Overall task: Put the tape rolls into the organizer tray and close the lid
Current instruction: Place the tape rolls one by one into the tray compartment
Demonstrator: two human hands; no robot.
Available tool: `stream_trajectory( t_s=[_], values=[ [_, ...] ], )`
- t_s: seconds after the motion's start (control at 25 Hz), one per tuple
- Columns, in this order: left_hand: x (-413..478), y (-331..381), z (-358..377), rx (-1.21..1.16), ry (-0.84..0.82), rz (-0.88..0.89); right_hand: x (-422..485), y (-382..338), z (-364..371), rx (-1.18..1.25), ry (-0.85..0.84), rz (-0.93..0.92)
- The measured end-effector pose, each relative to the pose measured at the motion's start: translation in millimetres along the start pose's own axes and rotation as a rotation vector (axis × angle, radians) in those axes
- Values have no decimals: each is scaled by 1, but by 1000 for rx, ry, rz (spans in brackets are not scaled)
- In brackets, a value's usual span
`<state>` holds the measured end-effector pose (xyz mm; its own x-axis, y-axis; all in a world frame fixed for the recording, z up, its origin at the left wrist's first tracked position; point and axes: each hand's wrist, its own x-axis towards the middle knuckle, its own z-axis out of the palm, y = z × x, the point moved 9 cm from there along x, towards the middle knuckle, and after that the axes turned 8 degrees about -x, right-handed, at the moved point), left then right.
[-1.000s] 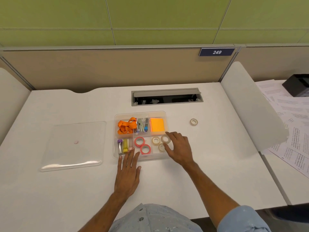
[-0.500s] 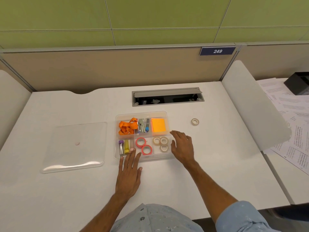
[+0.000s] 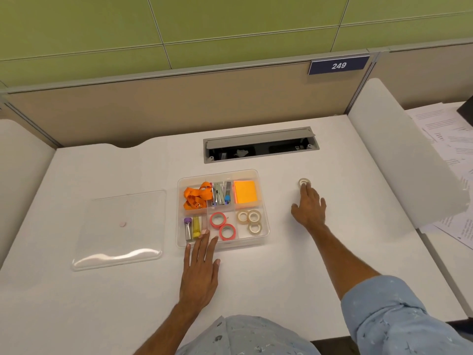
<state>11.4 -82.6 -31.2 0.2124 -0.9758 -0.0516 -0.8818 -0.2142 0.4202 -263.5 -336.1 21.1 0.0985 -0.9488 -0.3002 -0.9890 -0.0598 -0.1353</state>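
Observation:
The clear organizer tray (image 3: 265,228) stands open in the middle of the white desk. Its front compartments hold two red tape rolls (image 3: 222,225) and three beige tape rolls (image 3: 250,220). One more beige tape roll (image 3: 304,182) lies on the desk to the tray's right. My right hand (image 3: 309,210) reaches to it with fingers spread, a fingertip touching the roll. My left hand (image 3: 201,269) lies flat on the desk, fingertips against the tray's front wall. The clear lid (image 3: 120,228) lies flat to the tray's left.
The tray's other compartments hold an orange lanyard (image 3: 195,197), staplers (image 3: 220,194), orange sticky notes (image 3: 245,192) and small tubes (image 3: 192,226). An open cable slot (image 3: 261,147) sits behind the tray. A white divider panel (image 3: 399,155) and papers (image 3: 453,149) are at the right.
My right hand left the beige rolls in the tray and moved right and away to the loose roll. My left hand stayed at the tray's front edge.

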Motion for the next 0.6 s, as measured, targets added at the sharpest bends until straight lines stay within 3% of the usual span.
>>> stream_trajectory(
  t_s=[0.24,0.6],
  values=[
    [2,0,2,21,-3,-26,3,4,2,-178,15,-31],
    [0,2,-1,6,11,-13,-52,-15,22,-169,158,-81]
  ],
)
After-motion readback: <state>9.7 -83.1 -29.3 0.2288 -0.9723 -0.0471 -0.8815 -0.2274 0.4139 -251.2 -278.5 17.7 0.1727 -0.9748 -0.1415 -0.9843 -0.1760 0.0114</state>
